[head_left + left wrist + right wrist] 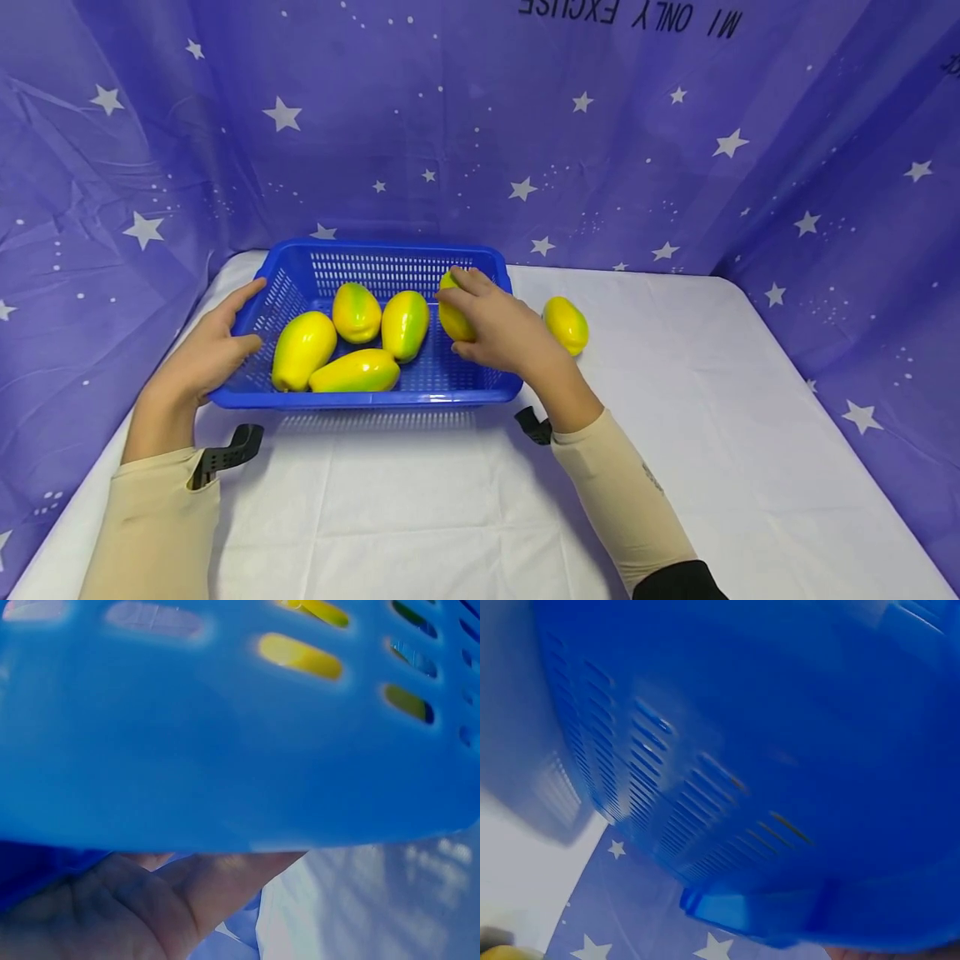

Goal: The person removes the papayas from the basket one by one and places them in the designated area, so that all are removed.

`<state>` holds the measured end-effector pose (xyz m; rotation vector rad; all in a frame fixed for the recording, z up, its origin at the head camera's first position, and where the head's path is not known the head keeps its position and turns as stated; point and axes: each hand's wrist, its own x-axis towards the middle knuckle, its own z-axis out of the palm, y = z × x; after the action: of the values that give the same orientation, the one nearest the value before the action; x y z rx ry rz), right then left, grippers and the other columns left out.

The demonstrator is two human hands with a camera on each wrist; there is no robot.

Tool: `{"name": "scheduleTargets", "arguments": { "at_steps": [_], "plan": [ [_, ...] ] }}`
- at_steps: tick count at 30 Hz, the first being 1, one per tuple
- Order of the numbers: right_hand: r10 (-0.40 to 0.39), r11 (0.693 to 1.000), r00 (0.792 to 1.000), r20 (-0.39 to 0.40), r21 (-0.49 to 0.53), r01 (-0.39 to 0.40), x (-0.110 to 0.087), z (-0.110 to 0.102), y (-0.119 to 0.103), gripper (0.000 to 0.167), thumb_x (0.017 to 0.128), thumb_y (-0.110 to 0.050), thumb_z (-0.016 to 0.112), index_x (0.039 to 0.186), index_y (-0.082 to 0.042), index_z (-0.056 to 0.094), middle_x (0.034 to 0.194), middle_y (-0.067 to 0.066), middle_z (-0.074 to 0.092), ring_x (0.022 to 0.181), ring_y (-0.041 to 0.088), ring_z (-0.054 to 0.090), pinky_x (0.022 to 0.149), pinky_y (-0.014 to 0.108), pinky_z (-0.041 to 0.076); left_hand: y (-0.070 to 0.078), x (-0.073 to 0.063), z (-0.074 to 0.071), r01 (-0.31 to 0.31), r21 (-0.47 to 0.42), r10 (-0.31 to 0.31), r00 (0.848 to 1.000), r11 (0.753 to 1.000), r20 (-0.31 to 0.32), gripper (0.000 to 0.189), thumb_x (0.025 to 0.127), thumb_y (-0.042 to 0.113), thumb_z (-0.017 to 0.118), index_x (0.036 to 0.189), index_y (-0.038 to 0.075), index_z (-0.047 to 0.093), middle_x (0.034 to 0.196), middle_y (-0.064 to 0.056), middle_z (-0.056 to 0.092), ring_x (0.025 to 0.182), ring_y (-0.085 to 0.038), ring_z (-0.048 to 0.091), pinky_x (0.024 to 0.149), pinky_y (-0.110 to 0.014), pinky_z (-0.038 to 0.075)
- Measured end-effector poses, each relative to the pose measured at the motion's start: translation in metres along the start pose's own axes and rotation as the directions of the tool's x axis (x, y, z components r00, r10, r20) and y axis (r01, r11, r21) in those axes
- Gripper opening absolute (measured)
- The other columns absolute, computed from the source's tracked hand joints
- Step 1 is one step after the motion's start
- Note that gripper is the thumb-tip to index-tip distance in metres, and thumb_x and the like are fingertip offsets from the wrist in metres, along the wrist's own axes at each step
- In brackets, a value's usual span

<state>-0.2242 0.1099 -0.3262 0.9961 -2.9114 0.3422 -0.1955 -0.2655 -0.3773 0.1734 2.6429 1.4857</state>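
A blue plastic basket [367, 400] with slotted sides stands on the white-covered table, holding several glossy yellow-green mangoes [356, 312]. My left hand [202, 346] holds the basket's left end, thumb over the rim. In the left wrist view, part of that hand [112, 907] shows beside the basket wall [165, 750]. At the right end, my right hand [498, 325] reaches over the rim and grips another mango [454, 321] inside, partly hidden by the fingers. The basket's outer wall [780, 727] fills most of the right wrist view and hides nearly all of that hand.
One loose mango [566, 325] lies on the white tablecloth [720, 417], to the right of the basket and close behind my right wrist. Purple curtains [480, 125] with white stars hang at the back and sides of the table.
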Motion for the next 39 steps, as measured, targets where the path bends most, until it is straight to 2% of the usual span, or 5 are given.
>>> {"name": "scheduleTargets", "arguments": {
  "at_steps": [3,6,11,24,39],
  "plan": [
    [-0.002,1.000,1.000,-0.022,-0.001,0.002,-0.004,-0.004,-0.001,0.067,0.082,-0.029,0.078,0.142,-0.022,0.050,0.159,0.009,0.025,0.144,0.033,0.021,0.099,0.052,0.042,0.000,0.000,0.000,0.011,-0.009,-0.011,1.000,1.000,0.004,0.086,0.088,-0.007,0.042,0.158,0.023,0.003,0.157,-0.027,0.012,0.129,-0.049,0.030,0.095,-0.062,0.038],
    [0.004,1.000,1.000,-0.031,0.003,-0.004,-0.008,-0.008,-0.001,0.066,0.083,-0.030,0.077,0.142,-0.022,0.049,0.159,0.008,0.024,0.144,0.032,0.020,0.101,0.051,0.040,0.001,0.000,0.000,0.012,-0.012,-0.012,1.000,1.000,0.010,0.085,0.089,-0.008,0.042,0.158,0.022,0.003,0.157,-0.028,0.013,0.127,-0.049,0.033,0.089,-0.042,0.048],
    [0.006,1.000,0.999,-0.052,0.008,-0.005,-0.015,-0.011,0.001,0.066,0.083,-0.029,0.076,0.142,-0.022,0.048,0.160,0.007,0.023,0.145,0.031,0.019,0.101,0.051,0.039,0.001,0.001,0.000,0.004,-0.024,-0.004,1.000,1.000,0.012,0.085,0.088,-0.008,0.042,0.158,0.020,0.005,0.156,-0.029,0.014,0.124,-0.049,0.035,0.073,-0.016,0.044],
    [-0.025,0.999,0.990,-0.138,0.036,0.030,-0.024,-0.024,0.012,0.065,0.082,-0.025,0.077,0.140,-0.020,0.049,0.158,0.011,0.026,0.143,0.036,0.023,0.101,0.049,0.041,0.001,0.002,0.001,-0.002,-0.007,0.002,1.000,1.000,-0.012,0.086,0.087,-0.010,0.043,0.158,0.020,0.006,0.152,-0.032,0.020,0.117,-0.045,0.040,0.069,-0.017,0.046],
    [0.091,0.993,0.971,-0.221,0.099,-0.070,-0.042,-0.046,0.037,0.069,0.082,-0.024,0.078,0.144,-0.018,0.048,0.159,0.005,0.023,0.144,0.030,0.020,0.102,0.050,0.039,0.000,0.002,0.000,-0.015,0.004,0.015,1.000,1.000,-0.005,0.083,0.088,-0.009,0.042,0.158,0.018,0.007,0.151,-0.034,0.022,0.113,-0.043,0.042,0.067,-0.020,0.049]
  ]
}}
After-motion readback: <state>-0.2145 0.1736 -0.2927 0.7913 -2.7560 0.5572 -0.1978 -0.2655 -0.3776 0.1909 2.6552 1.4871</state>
